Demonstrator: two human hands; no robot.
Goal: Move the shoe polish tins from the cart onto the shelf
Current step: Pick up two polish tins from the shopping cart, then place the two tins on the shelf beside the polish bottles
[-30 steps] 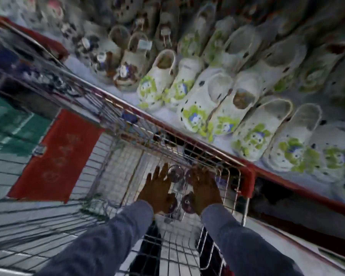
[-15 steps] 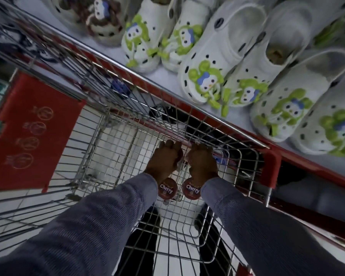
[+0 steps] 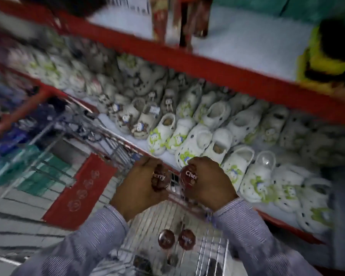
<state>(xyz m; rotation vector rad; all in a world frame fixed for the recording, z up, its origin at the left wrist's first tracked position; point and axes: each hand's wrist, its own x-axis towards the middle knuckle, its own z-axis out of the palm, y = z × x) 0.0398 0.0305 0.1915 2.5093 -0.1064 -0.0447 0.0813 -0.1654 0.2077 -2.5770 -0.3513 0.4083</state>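
Note:
My left hand grips a round dark-red polish tin with white "Cherry" lettering. My right hand grips a second such tin. Both are raised above the wire cart, level with its far rim. Two more red tins lie side by side on the cart's floor below my wrists. The upper shelf with a red front edge runs across the top of the view, blurred.
The lower shelf beside the cart is packed with white and beige clogs. On the upper shelf stand red boxes and a yellow-and-black item. A red floor mat lies left of the cart.
Both hands have lifted out of the cart, each with a tin. The camera has tilted up, so the upper shelf now shows. Two tins stay on the cart floor.

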